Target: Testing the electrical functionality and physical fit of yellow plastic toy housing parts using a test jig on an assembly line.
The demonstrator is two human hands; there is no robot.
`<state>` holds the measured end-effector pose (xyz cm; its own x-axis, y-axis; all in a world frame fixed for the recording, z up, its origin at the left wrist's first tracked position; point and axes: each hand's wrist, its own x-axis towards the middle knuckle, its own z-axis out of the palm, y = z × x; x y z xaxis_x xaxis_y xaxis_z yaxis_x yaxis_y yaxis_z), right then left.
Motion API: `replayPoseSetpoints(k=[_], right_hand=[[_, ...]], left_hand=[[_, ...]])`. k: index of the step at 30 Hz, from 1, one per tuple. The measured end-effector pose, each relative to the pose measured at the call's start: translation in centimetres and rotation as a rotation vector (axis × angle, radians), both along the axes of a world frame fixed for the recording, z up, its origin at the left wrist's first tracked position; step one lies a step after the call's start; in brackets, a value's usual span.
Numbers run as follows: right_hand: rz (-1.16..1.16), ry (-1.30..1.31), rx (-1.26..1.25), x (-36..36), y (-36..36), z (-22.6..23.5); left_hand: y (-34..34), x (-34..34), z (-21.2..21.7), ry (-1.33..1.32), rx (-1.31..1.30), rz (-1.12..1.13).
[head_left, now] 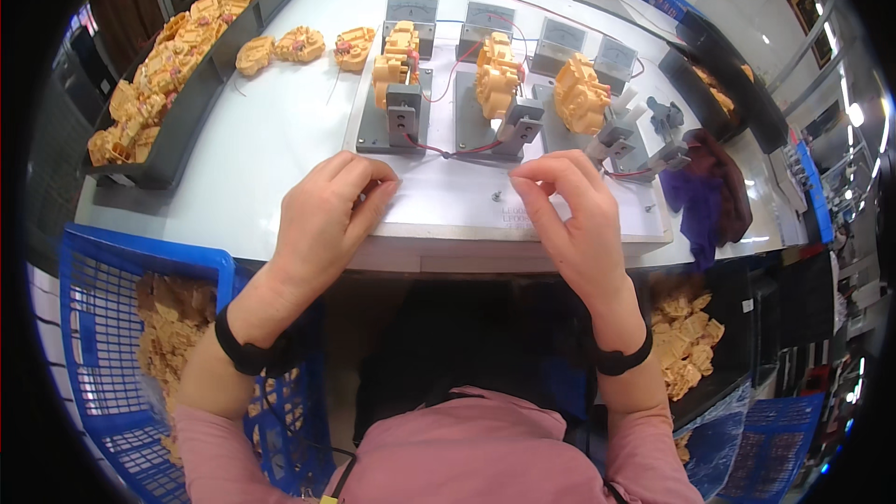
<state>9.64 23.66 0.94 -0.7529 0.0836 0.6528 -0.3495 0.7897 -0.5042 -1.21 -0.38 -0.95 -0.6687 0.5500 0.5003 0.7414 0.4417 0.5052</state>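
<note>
My left hand (329, 203) is closed at the front of the white board (439, 215), thumb and fingertips drawn together. My right hand (581, 210) is closed too, its thumb and forefinger pinched. Anything between either hand's fingertips is too small to make out. Beyond them stand several grey test fixtures. A yellow plastic gear housing sits on the left fixture (373, 135), another housing (497, 84) on the middle one, and a third housing (581, 98) further right. Red and dark wires (448, 151) run along the fixture fronts. A small metal piece (497, 196) lies between my hands.
Panel meters (413, 11) stand behind the fixtures. Loose yellow housings (301, 44) lie back left, beside a long dark tray (201, 98) full of them. A blue basket (149, 243) is below left. Purple cloth (695, 201) hangs at the right edge.
</note>
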Motion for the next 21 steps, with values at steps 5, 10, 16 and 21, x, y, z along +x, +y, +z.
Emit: replayPoseSetpoints(k=[5,10,16,21], right_hand=[[0.020,-0.094,-0.106,-0.9,0.2,-1.6],[-0.007,-0.119,-0.122,-1.0,0.1,-1.9],[-0.001,-0.097,-0.136,-0.8,0.1,-2.2],[-0.001,-0.103,-0.181,-0.8,0.2,-2.5]], left_hand=[[0.5,0.1,-0.2,-0.042,0.019,0.011],[0.4,-0.1,0.0,-0.074,-0.011,0.026],[0.2,-0.2,-0.2,-0.106,0.016,-0.013],[0.3,-0.2,-0.5,-0.099,0.017,-0.004]])
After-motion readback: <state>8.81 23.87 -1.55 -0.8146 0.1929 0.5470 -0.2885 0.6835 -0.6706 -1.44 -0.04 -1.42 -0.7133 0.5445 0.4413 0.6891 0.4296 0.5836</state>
